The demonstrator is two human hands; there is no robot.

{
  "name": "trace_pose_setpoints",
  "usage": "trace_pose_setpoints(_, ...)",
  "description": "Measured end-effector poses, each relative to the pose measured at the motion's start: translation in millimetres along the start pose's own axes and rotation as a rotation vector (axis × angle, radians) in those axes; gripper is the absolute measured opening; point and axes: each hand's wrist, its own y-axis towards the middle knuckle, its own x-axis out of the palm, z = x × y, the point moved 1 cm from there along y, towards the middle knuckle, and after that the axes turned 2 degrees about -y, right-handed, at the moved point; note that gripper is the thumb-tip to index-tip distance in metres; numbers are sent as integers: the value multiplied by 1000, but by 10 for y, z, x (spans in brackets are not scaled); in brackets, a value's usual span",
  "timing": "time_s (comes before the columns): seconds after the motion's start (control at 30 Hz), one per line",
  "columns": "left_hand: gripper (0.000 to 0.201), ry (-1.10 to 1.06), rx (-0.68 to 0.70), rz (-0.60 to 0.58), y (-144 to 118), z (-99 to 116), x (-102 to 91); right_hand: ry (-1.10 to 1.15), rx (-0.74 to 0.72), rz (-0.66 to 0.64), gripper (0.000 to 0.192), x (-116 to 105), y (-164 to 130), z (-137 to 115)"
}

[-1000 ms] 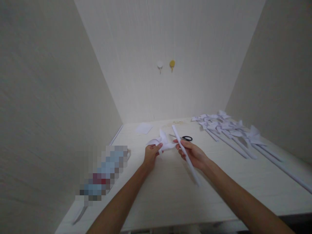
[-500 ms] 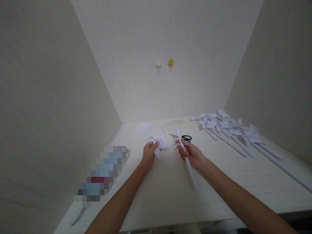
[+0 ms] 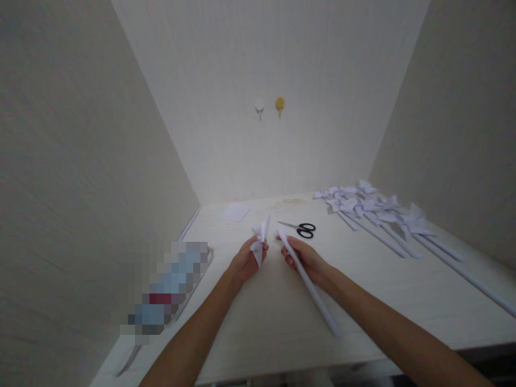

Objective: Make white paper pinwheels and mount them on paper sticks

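My left hand is closed on a white paper pinwheel head, which is turned edge-on above the table. My right hand grips a white rolled-paper stick near its upper end; the stick slants down toward the lower right. A small gap separates the stick's top from the pinwheel head. Just beyond my right hand lie black-handled scissors with their blades pointing left. Whether the right fingertips also pinch something small cannot be made out.
Several finished paper pinwheels on sticks lie at the right of the white table. A square paper sheet rests at the back left. A blurred-out item lies along the left edge. Two hooks hang on the back wall.
The pinwheel head has been turned from facing me to edge-on. My right hand has moved left with the stick, its top now nearer the pinwheel head; more of the scissors shows.
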Motion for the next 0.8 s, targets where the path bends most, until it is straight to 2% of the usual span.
trace_pose_setpoints(0.2,16,43,-80,38,8,-25,-4,-99,-48,-41,14,35,55,107)
trace_pose_setpoints(0.4,15,125,-35,-40,26,-47,-28,-85,-68,-73,14,75,11,90)
trace_pose_setpoints(0.63,12,147,-42,-19,27,-51,-35,-60,-55,-61,12,92,-9,84)
trace_pose_setpoints(0.8,8,152,-23,-110,48,-76,-67,-26,-61,-79,12,95,-2,97)
